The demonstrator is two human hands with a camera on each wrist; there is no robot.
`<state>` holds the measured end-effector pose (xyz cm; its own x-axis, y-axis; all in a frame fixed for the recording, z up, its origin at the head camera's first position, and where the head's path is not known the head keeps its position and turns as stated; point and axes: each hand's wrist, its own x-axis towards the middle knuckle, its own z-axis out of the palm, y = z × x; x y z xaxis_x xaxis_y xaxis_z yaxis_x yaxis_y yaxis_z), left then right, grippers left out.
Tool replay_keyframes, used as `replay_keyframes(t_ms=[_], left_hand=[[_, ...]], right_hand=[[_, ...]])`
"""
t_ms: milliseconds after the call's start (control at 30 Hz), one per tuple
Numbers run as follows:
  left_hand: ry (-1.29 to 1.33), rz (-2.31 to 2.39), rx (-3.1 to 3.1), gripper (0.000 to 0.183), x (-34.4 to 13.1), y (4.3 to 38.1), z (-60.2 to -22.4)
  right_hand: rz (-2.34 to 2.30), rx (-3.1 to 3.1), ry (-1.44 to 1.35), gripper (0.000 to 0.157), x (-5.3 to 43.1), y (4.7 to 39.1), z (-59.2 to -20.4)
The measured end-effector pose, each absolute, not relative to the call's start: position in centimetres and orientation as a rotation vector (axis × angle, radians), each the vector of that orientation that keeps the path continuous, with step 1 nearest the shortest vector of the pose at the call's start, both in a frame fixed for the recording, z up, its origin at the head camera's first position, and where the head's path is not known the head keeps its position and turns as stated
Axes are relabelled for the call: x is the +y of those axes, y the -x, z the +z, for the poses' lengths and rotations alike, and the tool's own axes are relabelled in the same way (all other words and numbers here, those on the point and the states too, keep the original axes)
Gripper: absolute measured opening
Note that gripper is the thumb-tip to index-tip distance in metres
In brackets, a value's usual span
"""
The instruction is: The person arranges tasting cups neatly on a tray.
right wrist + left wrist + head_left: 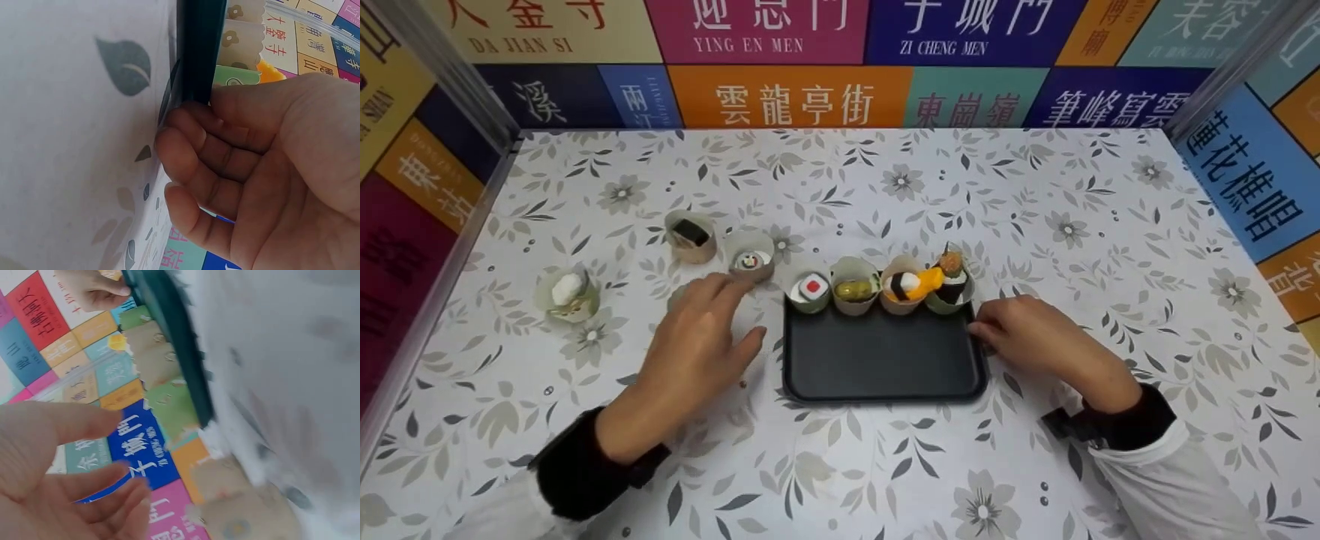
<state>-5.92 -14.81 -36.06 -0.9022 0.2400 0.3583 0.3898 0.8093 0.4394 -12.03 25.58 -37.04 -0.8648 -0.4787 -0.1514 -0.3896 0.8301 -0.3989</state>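
My right hand (1024,334) pinches the right rim of a dark rectangular tray (885,360); in the right wrist view thumb and curled fingers meet at the tray's edge (201,50). Along the tray's far side stand several paper cups, each with a sushi piece: one with a red centre (813,286), a green one (853,289), a white-and-yellow one (911,285) and one topped with an orange ball (951,274). Left of the tray, my left hand (690,352) reaches toward a cup with a sushi roll (750,259), its thumb and fingers apart and nothing between them.
Behind the left hand is a cup with a dark-topped piece (691,234). Farther left sits a cup with a white piece (570,294). The floral tablecloth (982,480) spreads underneath, and lettered coloured panels (787,96) wall the back and sides.
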Motion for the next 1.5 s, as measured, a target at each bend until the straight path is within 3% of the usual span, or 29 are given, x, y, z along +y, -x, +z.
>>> replay_keyframes(t_ms=[233, 733, 867, 1267, 1500], left_hand=[[0.370, -0.893, -2.685, 0.097, -17.5, 5.9, -36.5], [0.019, -1.138, -3.018, 0.113, -20.0, 7.4, -37.8], [-0.032, -1.230, -3.032, 0.109, -20.2, 7.9, -37.9], [-0.058, -1.284, -3.025, 0.069, -20.3, 8.7, -38.3], [-0.040, -1.274, -3.028, 0.066, -20.4, 8.6, -38.4]], right_hand=[[-0.536, 2.761, 0.638, 0.020, 25.7, 12.0, -37.0], [-0.542, 2.753, 0.612, 0.020, 25.8, 12.1, -37.2], [-0.539, 2.765, 0.639, 0.020, 25.8, 12.1, -37.1], [-0.545, 2.766, 0.651, 0.020, 25.6, 12.0, -37.2], [-0.547, 2.766, 0.649, 0.021, 25.7, 11.9, -37.3]])
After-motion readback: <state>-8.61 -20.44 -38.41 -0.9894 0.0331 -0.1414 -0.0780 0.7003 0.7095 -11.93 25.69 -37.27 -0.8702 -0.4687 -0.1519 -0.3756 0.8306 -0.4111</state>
